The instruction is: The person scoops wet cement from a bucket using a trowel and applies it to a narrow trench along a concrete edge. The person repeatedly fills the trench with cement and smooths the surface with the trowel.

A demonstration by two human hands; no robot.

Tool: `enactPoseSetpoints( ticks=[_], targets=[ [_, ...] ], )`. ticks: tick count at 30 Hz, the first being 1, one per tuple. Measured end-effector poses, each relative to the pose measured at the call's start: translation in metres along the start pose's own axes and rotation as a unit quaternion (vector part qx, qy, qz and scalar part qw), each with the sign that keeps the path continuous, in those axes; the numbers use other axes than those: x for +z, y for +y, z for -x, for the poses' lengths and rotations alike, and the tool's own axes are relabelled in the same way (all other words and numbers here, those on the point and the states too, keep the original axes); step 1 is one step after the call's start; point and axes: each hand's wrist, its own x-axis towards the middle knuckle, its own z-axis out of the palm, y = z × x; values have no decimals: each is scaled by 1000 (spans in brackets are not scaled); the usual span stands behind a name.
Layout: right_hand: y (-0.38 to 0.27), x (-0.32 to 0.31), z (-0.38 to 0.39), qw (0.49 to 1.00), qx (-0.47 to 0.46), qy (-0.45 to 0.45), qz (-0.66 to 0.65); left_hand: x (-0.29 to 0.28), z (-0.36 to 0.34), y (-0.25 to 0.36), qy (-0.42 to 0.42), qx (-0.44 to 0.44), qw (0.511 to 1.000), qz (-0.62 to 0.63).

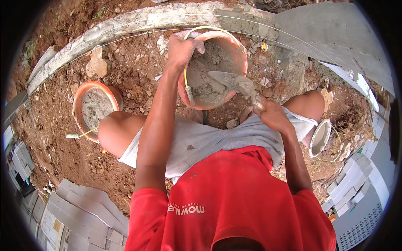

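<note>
In the head view, the left hand [183, 47] grasps the 11 o'clock rim of a mortar-stained orange bucket [239, 55] at 12 o'clock; the right hand [273, 115] clenches a crusted trowel [234, 82], blade over grey mortar [206, 58], handle mostly hidden. Pale upside-down lettering [187, 208] crosses a red shirt [238, 188] at 6; a knee [117, 127] partly hides another bucket [117, 98] at 9.

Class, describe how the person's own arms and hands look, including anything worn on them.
The left arm and right arm emerge from short red sleeves and are bare below. The left hand and right hand are ungloved, with no watch or band showing at either wrist. Greyish smears mark the left hand.
</note>
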Motion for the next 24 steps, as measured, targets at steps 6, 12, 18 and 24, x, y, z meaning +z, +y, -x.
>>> enactPoseSetpoints(
  ticks=[6,12,18,24],
  targets=[
    [-37,51,-80,995,-12,-51,-88,11,-8,-5,26,27,999,5],
    [-63,89,-89,979,-37,-59,-193,-11,-18,-23,60,28,997,43],
    [-82,83,-87,971,-35,-92,-218,4,-3,-13,65,38,997,29],
    [-81,70,-51,925,0,-134,-356,-17,-8,-27,106,2,989,100]
  ],
)
